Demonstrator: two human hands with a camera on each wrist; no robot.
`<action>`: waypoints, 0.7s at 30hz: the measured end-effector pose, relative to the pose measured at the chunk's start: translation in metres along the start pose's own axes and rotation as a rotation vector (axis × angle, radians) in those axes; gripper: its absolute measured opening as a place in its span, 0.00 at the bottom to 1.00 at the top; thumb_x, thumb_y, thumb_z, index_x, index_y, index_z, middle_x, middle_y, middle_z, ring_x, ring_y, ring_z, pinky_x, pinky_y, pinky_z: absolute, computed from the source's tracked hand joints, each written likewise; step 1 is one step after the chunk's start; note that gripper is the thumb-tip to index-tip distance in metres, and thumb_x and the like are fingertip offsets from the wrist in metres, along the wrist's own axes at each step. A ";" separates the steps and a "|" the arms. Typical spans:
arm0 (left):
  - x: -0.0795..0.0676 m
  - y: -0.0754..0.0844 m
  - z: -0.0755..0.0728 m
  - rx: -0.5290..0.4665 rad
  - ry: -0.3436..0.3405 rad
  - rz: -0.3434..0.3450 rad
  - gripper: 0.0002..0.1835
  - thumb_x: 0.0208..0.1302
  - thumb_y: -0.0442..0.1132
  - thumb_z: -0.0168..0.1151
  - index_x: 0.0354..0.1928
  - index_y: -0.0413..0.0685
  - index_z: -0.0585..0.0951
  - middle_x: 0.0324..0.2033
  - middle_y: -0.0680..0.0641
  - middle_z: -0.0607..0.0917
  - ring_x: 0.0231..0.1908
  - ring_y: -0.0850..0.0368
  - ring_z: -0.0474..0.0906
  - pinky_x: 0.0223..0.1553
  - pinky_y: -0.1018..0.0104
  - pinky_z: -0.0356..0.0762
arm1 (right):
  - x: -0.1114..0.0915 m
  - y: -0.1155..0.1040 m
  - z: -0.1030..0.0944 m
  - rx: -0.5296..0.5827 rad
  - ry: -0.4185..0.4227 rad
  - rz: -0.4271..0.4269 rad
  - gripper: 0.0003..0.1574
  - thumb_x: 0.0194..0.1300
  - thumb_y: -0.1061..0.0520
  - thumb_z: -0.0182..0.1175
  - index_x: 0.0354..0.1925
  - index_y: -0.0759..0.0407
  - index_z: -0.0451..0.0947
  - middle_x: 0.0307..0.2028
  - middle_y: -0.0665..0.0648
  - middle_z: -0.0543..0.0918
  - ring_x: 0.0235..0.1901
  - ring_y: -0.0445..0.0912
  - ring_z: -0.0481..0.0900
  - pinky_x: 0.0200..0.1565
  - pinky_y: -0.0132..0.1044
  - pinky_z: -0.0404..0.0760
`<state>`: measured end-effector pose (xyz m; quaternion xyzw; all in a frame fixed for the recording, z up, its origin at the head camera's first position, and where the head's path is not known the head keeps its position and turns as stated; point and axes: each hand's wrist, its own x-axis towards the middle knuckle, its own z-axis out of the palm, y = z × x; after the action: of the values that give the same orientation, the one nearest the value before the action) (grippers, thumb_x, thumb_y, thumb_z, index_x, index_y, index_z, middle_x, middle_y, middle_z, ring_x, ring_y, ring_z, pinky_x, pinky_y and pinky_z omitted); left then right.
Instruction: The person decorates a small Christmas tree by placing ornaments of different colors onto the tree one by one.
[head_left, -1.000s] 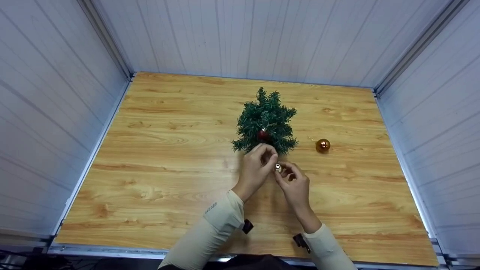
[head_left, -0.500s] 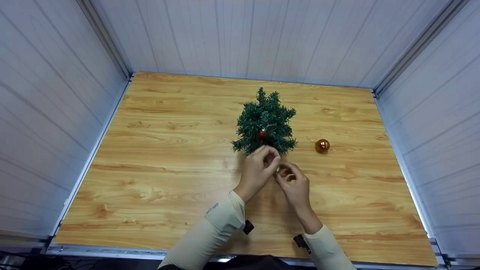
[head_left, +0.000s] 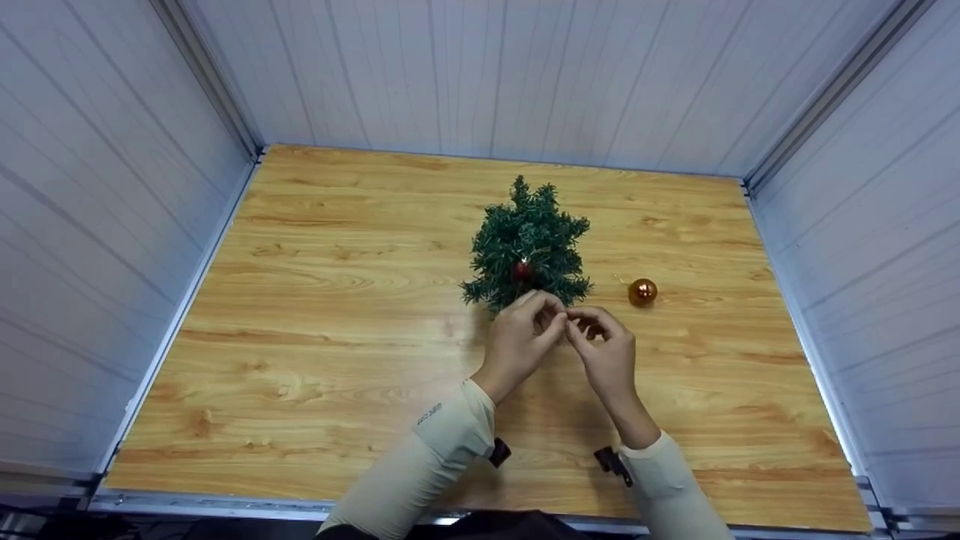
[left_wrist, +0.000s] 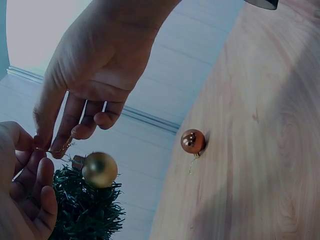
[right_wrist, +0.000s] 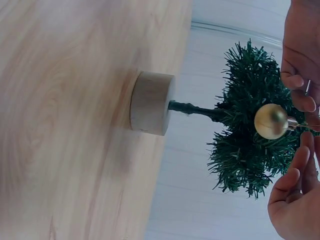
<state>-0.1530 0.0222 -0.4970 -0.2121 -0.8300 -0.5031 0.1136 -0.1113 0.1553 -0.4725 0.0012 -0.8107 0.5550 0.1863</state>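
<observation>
My left hand (head_left: 517, 341) and right hand (head_left: 609, 356) meet fingertip to fingertip just in front of a small artificial Christmas tree (head_left: 531, 232). Between them, both pinch the thin gold cord (left_wrist: 65, 146) of a gold bauble (right_wrist: 271, 121). The bauble hangs under the fingers, hidden by the hands in the head view, and overlaps the tree in the right wrist view. A red bauble (head_left: 523, 270) shows on the tree's front branches. In the left wrist view the right hand (left_wrist: 102, 65) is above and the left hand (left_wrist: 20, 185) at lower left.
A copper-coloured bauble (head_left: 643, 292) with its cord lies on the wooden table (head_left: 337, 375), right of the tree. The tree stands on a round wooden base (right_wrist: 151, 103). Pale panel walls (head_left: 465, 75) enclose the back and sides.
My right hand has shifted a little right and forward, its fingertips closing up to the left hand's. The gold bauble's cap, earlier visible between the hands, is now hidden in the head view.
</observation>
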 end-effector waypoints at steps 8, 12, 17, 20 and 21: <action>0.002 -0.002 0.004 -0.025 -0.005 -0.022 0.02 0.66 0.40 0.63 0.38 0.51 0.82 0.30 0.56 0.80 0.29 0.68 0.75 0.32 0.77 0.74 | 0.005 -0.004 0.000 0.061 0.014 0.026 0.04 0.61 0.69 0.65 0.35 0.72 0.83 0.30 0.63 0.84 0.27 0.36 0.73 0.31 0.28 0.70; 0.003 -0.003 0.005 -0.046 0.003 -0.018 0.02 0.67 0.40 0.63 0.37 0.51 0.81 0.29 0.56 0.80 0.28 0.68 0.75 0.31 0.77 0.74 | 0.008 -0.004 0.000 0.069 0.023 0.046 0.03 0.61 0.69 0.65 0.34 0.72 0.83 0.28 0.56 0.83 0.24 0.38 0.70 0.29 0.29 0.68; 0.003 -0.003 0.006 -0.033 0.018 -0.013 0.02 0.68 0.41 0.63 0.37 0.52 0.81 0.29 0.56 0.81 0.27 0.64 0.77 0.31 0.77 0.74 | 0.011 -0.004 -0.001 0.072 0.026 0.066 0.04 0.61 0.69 0.65 0.34 0.72 0.81 0.28 0.51 0.80 0.25 0.40 0.71 0.29 0.29 0.69; 0.003 -0.003 0.007 -0.005 0.034 -0.013 0.02 0.67 0.41 0.63 0.37 0.52 0.82 0.30 0.56 0.82 0.27 0.62 0.78 0.30 0.76 0.73 | 0.013 -0.004 -0.001 0.062 0.022 0.065 0.04 0.61 0.68 0.65 0.34 0.72 0.80 0.28 0.52 0.80 0.26 0.41 0.72 0.30 0.29 0.69; 0.004 -0.002 0.007 0.000 0.036 -0.017 0.02 0.67 0.41 0.63 0.37 0.52 0.82 0.31 0.57 0.82 0.28 0.63 0.78 0.31 0.77 0.74 | 0.013 -0.003 -0.001 0.058 0.022 0.066 0.04 0.61 0.69 0.65 0.34 0.72 0.80 0.28 0.52 0.80 0.26 0.41 0.72 0.29 0.29 0.69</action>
<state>-0.1574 0.0288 -0.5008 -0.1960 -0.8298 -0.5076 0.1241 -0.1223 0.1578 -0.4652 -0.0261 -0.7918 0.5840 0.1768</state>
